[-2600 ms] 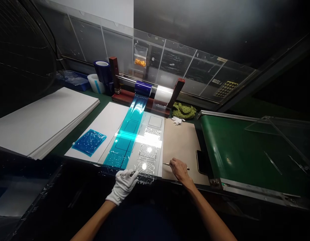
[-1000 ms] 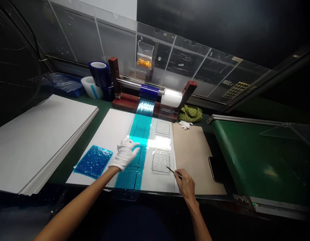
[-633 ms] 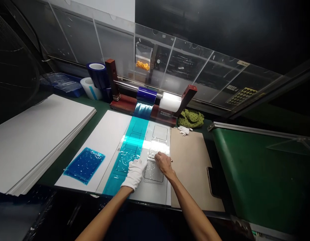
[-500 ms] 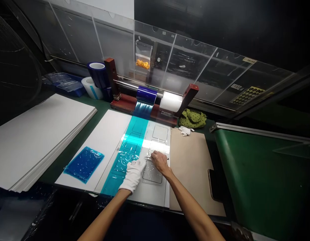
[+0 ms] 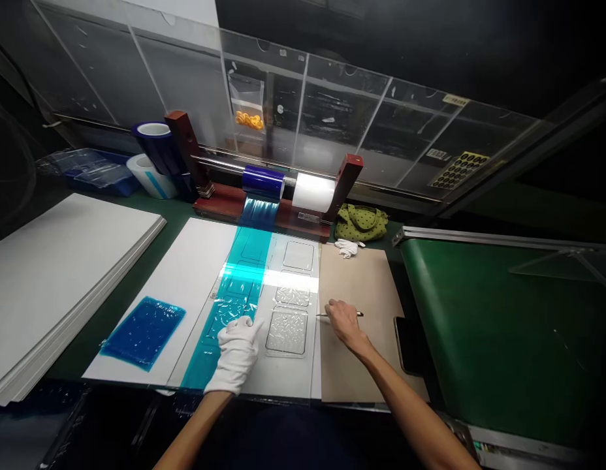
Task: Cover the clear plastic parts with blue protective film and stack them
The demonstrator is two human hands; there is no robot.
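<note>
My left hand [image 5: 236, 350], in a white glove, rests on a strip of blue-green clear film [image 5: 200, 365]. Its fingers are partly bent, with one digit stretched out to the right; I see nothing gripped in it. My bare right hand [image 5: 343, 321] is closed around a thin pen-shaped tool [image 5: 360, 314], its pale pointed tip aimed left. That hand hovers over or touches a brown board [image 5: 354, 372]; I cannot tell which. Between the hands, clear rounded-square pieces [image 5: 287, 331] lie in a column on the white work surface [image 5: 283, 382].
The film comes off a dark blue roll [image 5: 264, 183] beside a white roll [image 5: 313, 192] on a wooden stand [image 5: 219, 202]. A blue film piece [image 5: 143, 333] and stacked white sheets [image 5: 63, 261] lie left. A phone [image 5: 408, 346] and a green belt [image 5: 503, 326] are right.
My right hand has moved right with the tool, off the clear pieces and over to the brown board. My left hand stays on the film. The view has shifted slightly.
</note>
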